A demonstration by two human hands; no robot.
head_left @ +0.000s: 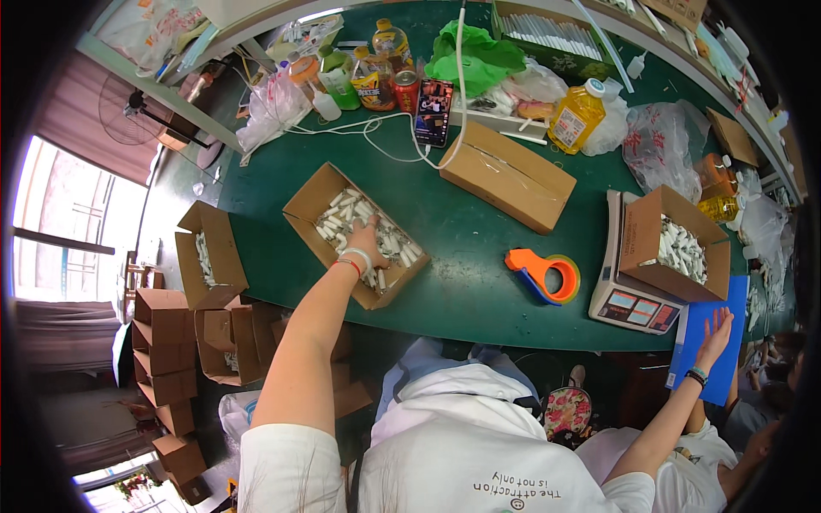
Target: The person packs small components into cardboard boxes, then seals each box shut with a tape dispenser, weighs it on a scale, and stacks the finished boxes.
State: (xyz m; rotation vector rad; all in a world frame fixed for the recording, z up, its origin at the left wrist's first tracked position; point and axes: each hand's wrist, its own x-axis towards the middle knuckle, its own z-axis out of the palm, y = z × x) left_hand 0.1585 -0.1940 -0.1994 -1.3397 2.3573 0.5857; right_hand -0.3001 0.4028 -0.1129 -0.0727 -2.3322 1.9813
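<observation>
Left grip [366,244]: inside carton [302,203], at white pieces [395,248]; can't tell if closed
Right grip [715,338]: open, over blue folder [691,352]
Desk [469,286]: green gap, carton to tape dispenser [534,268]

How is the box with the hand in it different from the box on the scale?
The table box sits on the green table; the scale box sits on the scale. The table box has the left hand in it; the scale box has no hand in it. Both are open brown cardboard boxes holding small white pieces.
</observation>
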